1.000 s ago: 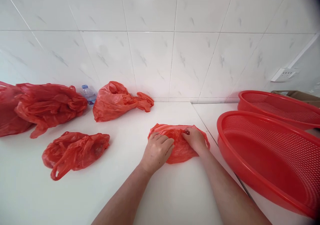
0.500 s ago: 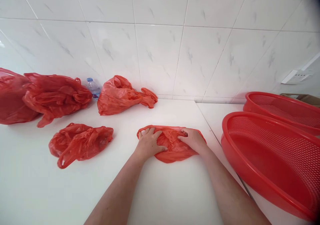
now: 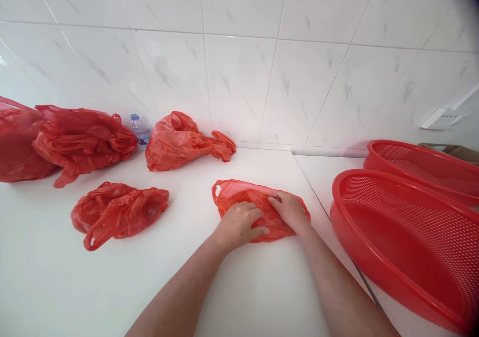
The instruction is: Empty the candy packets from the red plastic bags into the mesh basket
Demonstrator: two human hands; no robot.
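Observation:
A crumpled red plastic bag point(image 3: 239, 194) lies on the white counter in front of me. My left hand point(image 3: 237, 224) rests on its near left part, fingers curled and pressing the plastic. My right hand point(image 3: 290, 209) lies on its right part, fingertips pinching a fold at the top middle. One handle loop of the bag sticks out at the far left.
Other red plastic bags lie on the white counter point(image 3: 112, 287): one at mid left point(image 3: 118, 212), one by the wall point(image 3: 183, 140), larger ones at far left point(image 3: 82, 140). A small water bottle point(image 3: 139, 130) stands by the tiled wall. Two red perforated baskets point(image 3: 404, 242) sit at right.
My left hand has moved right along the bag, back toward my right hand, uncovering the bag's left handle loop. The bag looks bunched narrower than half a second ago.

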